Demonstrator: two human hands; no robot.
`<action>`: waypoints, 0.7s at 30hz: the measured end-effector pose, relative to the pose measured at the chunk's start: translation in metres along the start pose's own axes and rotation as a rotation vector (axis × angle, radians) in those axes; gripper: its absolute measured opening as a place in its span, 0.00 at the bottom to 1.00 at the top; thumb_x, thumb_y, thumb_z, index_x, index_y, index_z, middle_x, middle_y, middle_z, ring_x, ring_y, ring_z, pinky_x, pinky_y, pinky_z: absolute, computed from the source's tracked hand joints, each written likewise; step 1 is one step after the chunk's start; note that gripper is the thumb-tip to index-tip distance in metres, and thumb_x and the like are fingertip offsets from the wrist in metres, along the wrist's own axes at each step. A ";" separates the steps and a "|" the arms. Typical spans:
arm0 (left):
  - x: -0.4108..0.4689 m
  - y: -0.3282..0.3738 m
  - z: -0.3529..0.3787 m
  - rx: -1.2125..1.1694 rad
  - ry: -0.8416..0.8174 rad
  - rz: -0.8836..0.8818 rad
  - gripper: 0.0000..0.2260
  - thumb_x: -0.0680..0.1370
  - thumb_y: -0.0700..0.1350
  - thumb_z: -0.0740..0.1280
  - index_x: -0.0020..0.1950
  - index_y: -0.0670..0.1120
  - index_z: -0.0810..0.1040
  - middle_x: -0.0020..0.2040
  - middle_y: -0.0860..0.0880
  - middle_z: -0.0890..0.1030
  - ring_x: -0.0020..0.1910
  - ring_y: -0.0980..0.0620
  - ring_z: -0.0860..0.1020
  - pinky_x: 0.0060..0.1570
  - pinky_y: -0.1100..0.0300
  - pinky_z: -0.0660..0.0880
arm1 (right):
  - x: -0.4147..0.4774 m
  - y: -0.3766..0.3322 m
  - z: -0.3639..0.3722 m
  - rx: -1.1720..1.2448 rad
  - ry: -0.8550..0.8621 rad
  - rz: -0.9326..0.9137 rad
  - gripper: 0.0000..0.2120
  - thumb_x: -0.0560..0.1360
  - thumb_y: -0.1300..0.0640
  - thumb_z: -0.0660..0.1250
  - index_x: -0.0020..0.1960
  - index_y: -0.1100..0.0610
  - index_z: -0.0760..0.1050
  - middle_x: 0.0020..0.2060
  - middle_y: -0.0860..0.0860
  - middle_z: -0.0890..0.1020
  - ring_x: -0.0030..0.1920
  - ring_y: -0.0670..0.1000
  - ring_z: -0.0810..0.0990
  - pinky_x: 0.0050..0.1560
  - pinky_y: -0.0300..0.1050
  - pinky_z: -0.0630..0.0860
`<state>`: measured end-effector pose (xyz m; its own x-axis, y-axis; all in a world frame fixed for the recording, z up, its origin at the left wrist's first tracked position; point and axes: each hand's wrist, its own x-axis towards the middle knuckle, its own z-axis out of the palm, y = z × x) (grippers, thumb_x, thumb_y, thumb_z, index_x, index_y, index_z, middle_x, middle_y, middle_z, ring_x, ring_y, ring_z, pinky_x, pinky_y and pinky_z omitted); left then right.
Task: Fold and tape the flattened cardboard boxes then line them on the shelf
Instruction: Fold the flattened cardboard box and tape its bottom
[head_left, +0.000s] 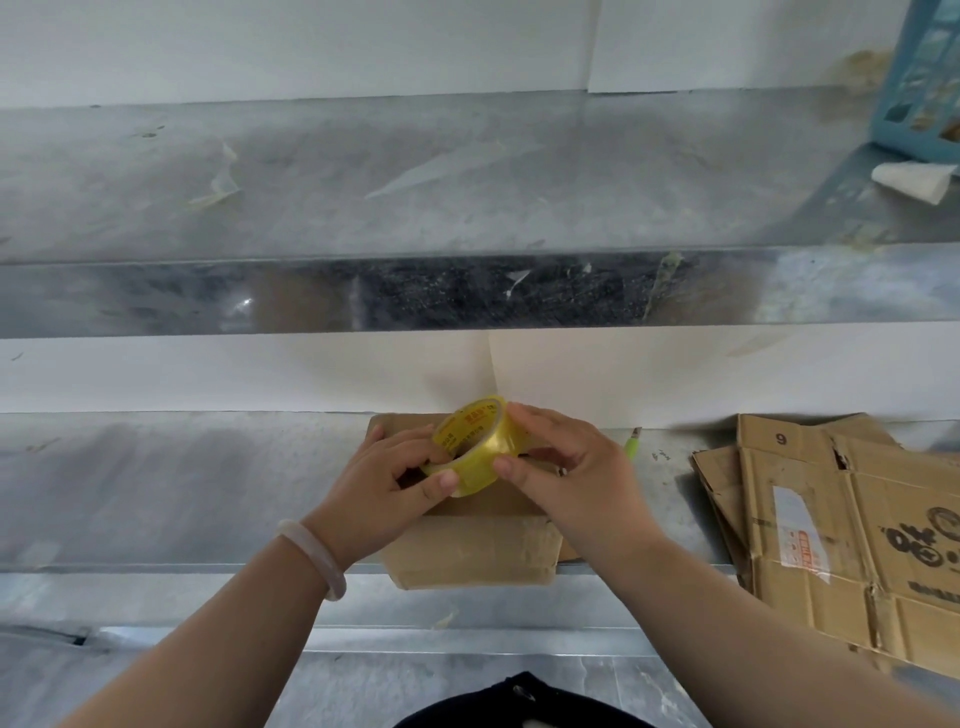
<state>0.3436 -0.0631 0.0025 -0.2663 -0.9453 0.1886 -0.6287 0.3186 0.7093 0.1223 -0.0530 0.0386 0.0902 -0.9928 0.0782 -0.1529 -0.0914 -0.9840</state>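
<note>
Head view, and you've got the tape roll (470, 447) up in both hands just above the cardboard box (467, 551), which sits mid-shelf (182, 493) with its near side at the front edge. Your left hand (384, 488) grips the roll through its core; your right hand (566, 478) pinches the outer face, likely hunting for the loose end. Pick it up with a nail and peel slowly so the clear film doesn't split. The flattened boxes (841, 519) wait at the shelf's right end, and the green cutter (632, 444) lies by the back edge.
</note>
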 end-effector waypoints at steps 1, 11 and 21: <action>0.000 -0.001 0.000 -0.003 0.001 -0.002 0.24 0.72 0.73 0.55 0.44 0.56 0.80 0.61 0.59 0.78 0.59 0.63 0.68 0.60 0.43 0.67 | 0.001 0.000 0.000 0.036 0.019 0.008 0.20 0.68 0.59 0.78 0.50 0.36 0.80 0.50 0.35 0.83 0.51 0.38 0.82 0.54 0.34 0.76; -0.004 -0.001 -0.004 -0.040 -0.087 0.021 0.15 0.76 0.66 0.57 0.51 0.61 0.78 0.67 0.58 0.70 0.70 0.52 0.61 0.67 0.42 0.61 | 0.008 0.004 -0.002 0.057 0.017 0.163 0.07 0.71 0.61 0.75 0.46 0.51 0.83 0.40 0.45 0.85 0.39 0.36 0.80 0.41 0.28 0.73; 0.000 0.007 0.000 -0.090 0.022 -0.016 0.09 0.73 0.61 0.63 0.43 0.58 0.78 0.58 0.58 0.77 0.61 0.49 0.70 0.60 0.44 0.69 | 0.014 0.013 0.001 -0.072 0.068 0.106 0.08 0.74 0.60 0.72 0.46 0.47 0.78 0.41 0.43 0.83 0.42 0.39 0.80 0.41 0.29 0.73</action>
<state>0.3395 -0.0609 0.0078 -0.2401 -0.9519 0.1903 -0.5642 0.2964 0.7706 0.1227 -0.0684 0.0271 0.0031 -0.9999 -0.0127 -0.2283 0.0117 -0.9735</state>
